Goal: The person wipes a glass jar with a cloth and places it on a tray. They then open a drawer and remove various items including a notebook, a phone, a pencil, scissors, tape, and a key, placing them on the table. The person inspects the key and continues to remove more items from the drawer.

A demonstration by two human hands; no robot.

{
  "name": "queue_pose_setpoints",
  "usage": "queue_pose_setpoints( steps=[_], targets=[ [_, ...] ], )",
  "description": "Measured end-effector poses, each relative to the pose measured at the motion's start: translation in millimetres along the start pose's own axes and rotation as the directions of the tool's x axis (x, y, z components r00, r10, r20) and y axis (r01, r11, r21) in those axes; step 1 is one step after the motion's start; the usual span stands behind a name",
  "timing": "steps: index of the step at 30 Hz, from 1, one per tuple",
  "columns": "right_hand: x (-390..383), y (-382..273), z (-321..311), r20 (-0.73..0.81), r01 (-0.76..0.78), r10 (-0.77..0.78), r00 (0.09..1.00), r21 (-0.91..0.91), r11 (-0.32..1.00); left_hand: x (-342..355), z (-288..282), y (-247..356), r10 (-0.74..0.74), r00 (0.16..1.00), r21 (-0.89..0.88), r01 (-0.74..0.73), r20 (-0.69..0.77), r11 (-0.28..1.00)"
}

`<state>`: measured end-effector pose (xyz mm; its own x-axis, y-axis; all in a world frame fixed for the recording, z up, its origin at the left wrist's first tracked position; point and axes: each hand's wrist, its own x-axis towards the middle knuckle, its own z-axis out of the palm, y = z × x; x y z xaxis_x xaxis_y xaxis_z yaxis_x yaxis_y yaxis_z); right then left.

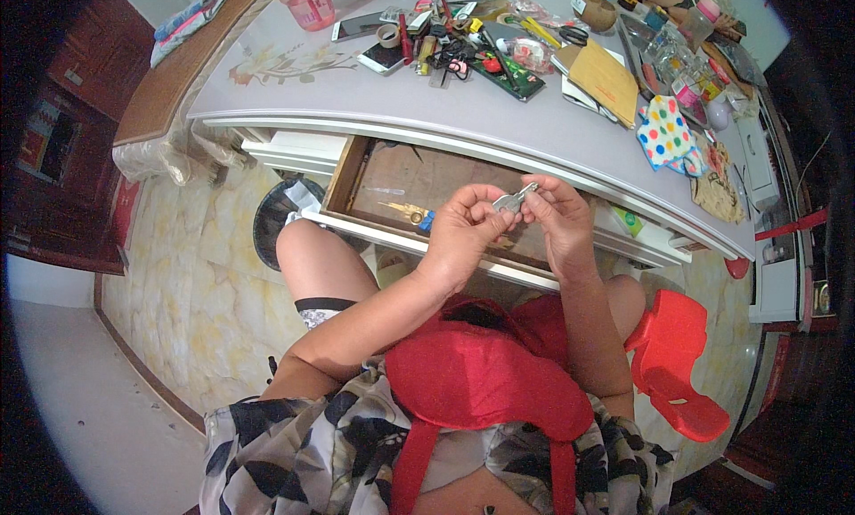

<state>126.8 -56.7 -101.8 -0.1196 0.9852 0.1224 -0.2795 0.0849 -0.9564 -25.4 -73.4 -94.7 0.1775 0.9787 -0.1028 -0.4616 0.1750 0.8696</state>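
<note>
Above the open drawer, my two hands meet around a small silvery metal piece. It is broad and rounded at one end and narrow at the other, somewhat like a key, but its exact kind is too small to make out. My left hand pinches the broad end between thumb and fingers. At the narrow end, the fingertips of my right hand are closed on it. In the drawer below lies a yellowish tool with blue parts, partly hidden by my left hand.
On the desk lie a phone, a tape roll, a brown envelope and a polka-dot cloth. A pink cup stands far left. A black bin and a red plastic chair flank my legs.
</note>
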Motion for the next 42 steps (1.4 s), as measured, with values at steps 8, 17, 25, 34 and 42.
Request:
queue_pose_setpoints(
  steps=[8, 17, 25, 34, 42],
  targets=[
    [-3, -1, 5, 0.041, -0.015, 0.021, 0.999, -0.13, 0.991, -1, -3, -3, -0.067, 0.994, 0.073, 0.061, 0.084, 0.995],
    [-2, 1, 7, -0.099, -0.039, 0.019, 0.995, -0.208, 0.977, -5, -1, 4, -0.175, 0.972, 0.198, 0.142, 0.157, 0.97],
    [-1, -2, 7, -0.114, -0.035, 0.001, 0.994, -0.298, 0.954, -5, -2, -3, -0.216, 0.952, 0.131, 0.19, 0.219, 0.973],
    [9, -10, -5, -0.156, 0.077, -0.127, 0.98, -0.295, 0.952, -2, -2, -2, -0.205, 0.956, -0.129, 0.235, 0.212, 0.963],
    [69, -7, -88, -0.11, 0.178, -0.369, 0.923, -0.727, 0.664, 3, -13, 7, -0.142, 0.877, -0.608, 0.426, 0.459, 0.671]
  ],
)
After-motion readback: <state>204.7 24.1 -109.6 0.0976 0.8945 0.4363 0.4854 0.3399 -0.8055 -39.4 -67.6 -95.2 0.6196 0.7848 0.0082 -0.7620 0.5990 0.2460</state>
